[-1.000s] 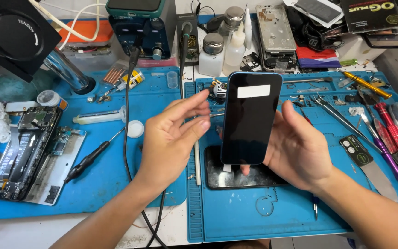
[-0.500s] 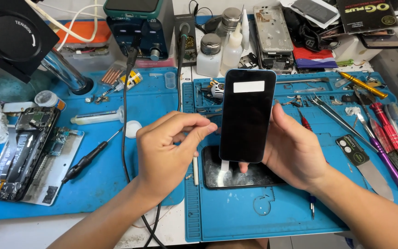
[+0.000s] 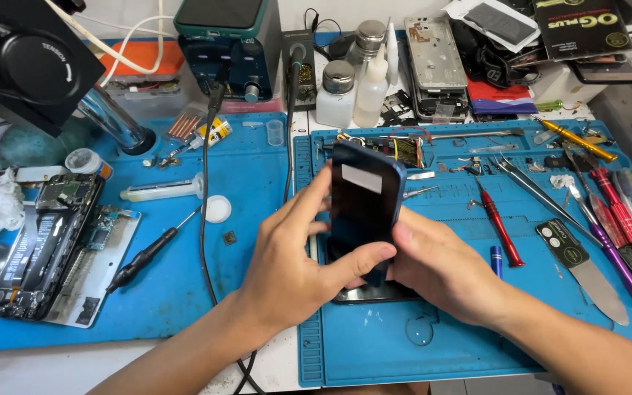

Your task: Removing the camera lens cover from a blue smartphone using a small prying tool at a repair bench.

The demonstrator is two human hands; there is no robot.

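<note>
A dark smartphone (image 3: 363,201) with a blue frame and a white sticker on its glass stands tilted above the blue work mat (image 3: 418,344). My left hand (image 3: 287,267) wraps its left edge and lower front, thumb across the bottom of the screen. My right hand (image 3: 440,267) grips its right edge from behind. Under the phone a flat black panel (image 3: 374,294) lies on the mat, mostly hidden by my hands.
A red screwdriver (image 3: 500,227), tweezers (image 3: 528,189) and more hand tools lie right of my hands. On the left mat (image 3: 243,183) are an opened phone (image 3: 42,249) and a black cable (image 3: 203,219). Bottles (image 3: 338,91) and a soldering station (image 3: 228,55) stand at the back.
My left hand has moved from beside the phone onto it and now grips its left edge. The phone has tipped and turned, showing its blue side.
</note>
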